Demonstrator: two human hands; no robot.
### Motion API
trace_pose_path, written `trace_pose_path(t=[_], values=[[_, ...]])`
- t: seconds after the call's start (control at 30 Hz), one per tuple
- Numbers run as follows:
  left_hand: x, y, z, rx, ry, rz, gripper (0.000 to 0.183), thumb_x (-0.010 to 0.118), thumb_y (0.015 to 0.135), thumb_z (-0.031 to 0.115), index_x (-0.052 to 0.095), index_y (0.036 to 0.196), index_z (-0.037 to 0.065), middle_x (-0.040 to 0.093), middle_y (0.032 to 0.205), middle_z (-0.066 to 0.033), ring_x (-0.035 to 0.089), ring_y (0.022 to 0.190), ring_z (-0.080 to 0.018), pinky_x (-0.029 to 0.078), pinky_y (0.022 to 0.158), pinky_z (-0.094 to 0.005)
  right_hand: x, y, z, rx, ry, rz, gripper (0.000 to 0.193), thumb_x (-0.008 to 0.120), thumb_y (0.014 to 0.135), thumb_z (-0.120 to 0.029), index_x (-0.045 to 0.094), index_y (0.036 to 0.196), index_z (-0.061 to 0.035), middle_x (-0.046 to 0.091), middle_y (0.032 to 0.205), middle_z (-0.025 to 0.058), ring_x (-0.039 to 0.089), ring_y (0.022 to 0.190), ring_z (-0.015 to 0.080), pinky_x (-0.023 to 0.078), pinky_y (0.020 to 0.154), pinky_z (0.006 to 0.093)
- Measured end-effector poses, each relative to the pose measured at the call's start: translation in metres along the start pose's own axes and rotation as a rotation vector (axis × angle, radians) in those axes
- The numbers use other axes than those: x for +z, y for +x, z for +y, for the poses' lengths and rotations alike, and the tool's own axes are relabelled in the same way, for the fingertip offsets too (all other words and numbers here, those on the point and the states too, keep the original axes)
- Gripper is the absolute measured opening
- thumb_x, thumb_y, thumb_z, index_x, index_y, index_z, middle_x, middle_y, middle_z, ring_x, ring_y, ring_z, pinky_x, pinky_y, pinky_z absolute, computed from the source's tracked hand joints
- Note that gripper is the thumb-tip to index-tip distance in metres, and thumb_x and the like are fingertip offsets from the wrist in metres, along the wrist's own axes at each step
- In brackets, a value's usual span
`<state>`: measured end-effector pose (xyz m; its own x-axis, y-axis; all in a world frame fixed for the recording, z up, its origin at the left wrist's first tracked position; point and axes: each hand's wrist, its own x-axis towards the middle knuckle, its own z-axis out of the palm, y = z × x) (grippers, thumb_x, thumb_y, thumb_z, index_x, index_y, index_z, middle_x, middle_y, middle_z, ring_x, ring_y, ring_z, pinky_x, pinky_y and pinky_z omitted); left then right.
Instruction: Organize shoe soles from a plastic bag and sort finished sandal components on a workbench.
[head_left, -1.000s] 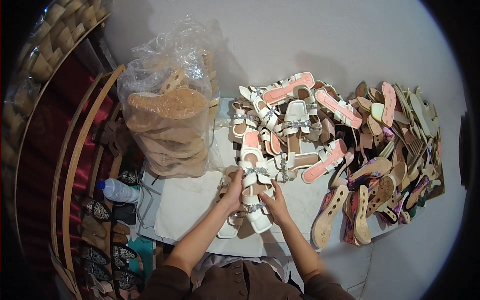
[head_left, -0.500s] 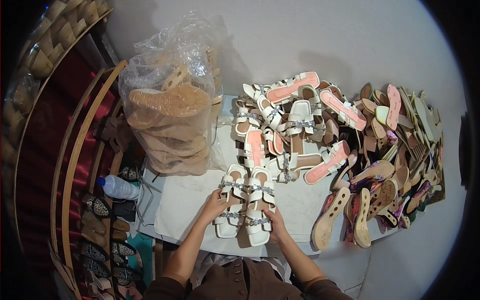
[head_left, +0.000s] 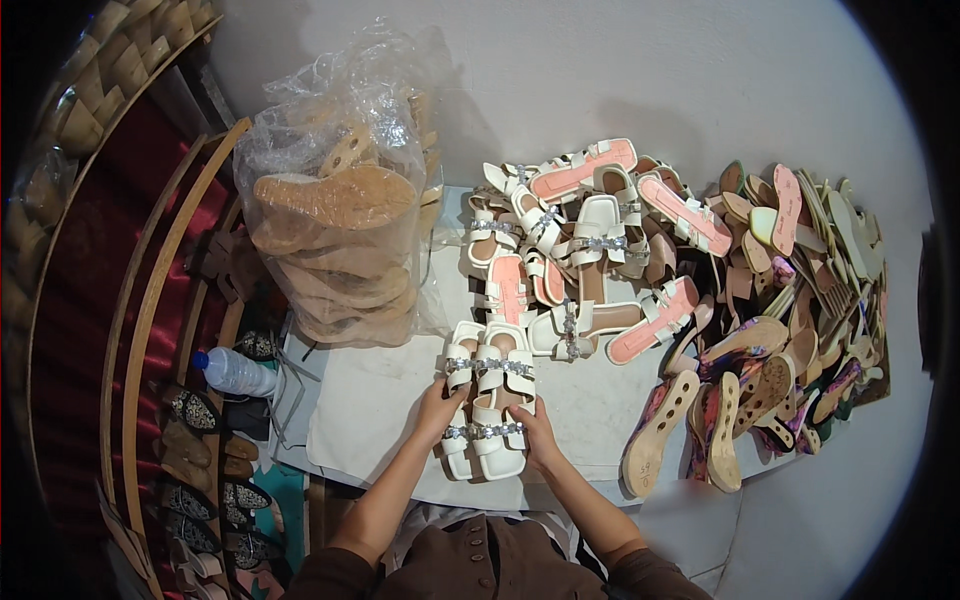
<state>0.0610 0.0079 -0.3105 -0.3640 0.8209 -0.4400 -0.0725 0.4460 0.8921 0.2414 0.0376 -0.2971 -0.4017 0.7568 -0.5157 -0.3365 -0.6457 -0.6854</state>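
Observation:
A pair of white strappy sandals (head_left: pixel 490 400) with jewelled buckles lies side by side on a white cloth (head_left: pixel 370 420) in front of me. My left hand (head_left: pixel 437 408) grips the left sandal's outer edge. My right hand (head_left: pixel 530 425) holds the right sandal near its toe end. Both hands press the pair together. Just beyond lies a heap of white and pink sandals (head_left: pixel 580 240).
A clear plastic bag of tan soles (head_left: pixel 340 230) stands at the left. Loose soles and coloured insoles (head_left: pixel 790 320) are piled at the right. A plastic water bottle (head_left: pixel 235 372) and dark decorated shoe uppers (head_left: pixel 200 450) lie at the lower left beside curved wooden rails.
The white pair has come down from the heap toward me onto the cloth. My hands have slid back with it and hold it by its sides.

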Motion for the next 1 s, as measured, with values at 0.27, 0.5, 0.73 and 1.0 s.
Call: trace_pose_path(t=[0.27,0.5,0.73,1.0], values=[[-0.011,0.000,-0.025,0.108,0.049,0.146,0.029,0.061,0.081,0.019,0.053,0.100,-0.002,0.060,0.091,-0.0128,0.056,0.080,-0.0192,0.044,0.071,-0.0308,-0.003,0.002,0.001,0.015,-0.002,-0.086,0.053,0.059,0.080,-0.009,0.030,0.123,-0.0052,0.050,0.110,0.0128,0.054,0.095,0.0202,0.048,0.078,0.0318],[-0.076,-0.023,-0.044,0.123,0.037,0.219,0.025,0.061,0.081,0.017,0.055,0.097,-0.001,0.059,0.086,-0.0091,0.054,0.078,-0.0157,0.043,0.070,-0.0284,0.018,-0.009,0.016,0.069,-0.057,-0.134,0.055,0.060,0.080,-0.008,0.029,0.124,-0.0062,0.049,0.112,0.0117,0.053,0.098,0.0196,0.047,0.080,0.0317],[-0.177,-0.044,-0.055,-0.020,0.051,0.292,0.029,0.058,0.084,0.012,0.051,0.109,-0.003,0.059,0.094,-0.0068,0.054,0.081,-0.0115,0.044,0.071,-0.0257,0.072,-0.013,0.054,0.039,-0.038,-0.151,0.054,0.060,0.079,-0.006,0.029,0.124,-0.0056,0.050,0.110,0.0122,0.055,0.095,0.0201,0.048,0.077,0.0316],[-0.260,-0.045,-0.056,0.015,-0.063,0.219,0.021,0.058,0.083,0.011,0.056,0.099,-0.003,0.060,0.085,-0.0050,0.053,0.075,-0.0106,0.042,0.066,-0.0263,0.118,-0.018,0.092,-0.015,-0.123,-0.122,0.053,0.061,0.079,-0.007,0.033,0.123,-0.0037,0.053,0.103,0.0110,0.056,0.088,0.0171,0.048,0.072,0.0295]])
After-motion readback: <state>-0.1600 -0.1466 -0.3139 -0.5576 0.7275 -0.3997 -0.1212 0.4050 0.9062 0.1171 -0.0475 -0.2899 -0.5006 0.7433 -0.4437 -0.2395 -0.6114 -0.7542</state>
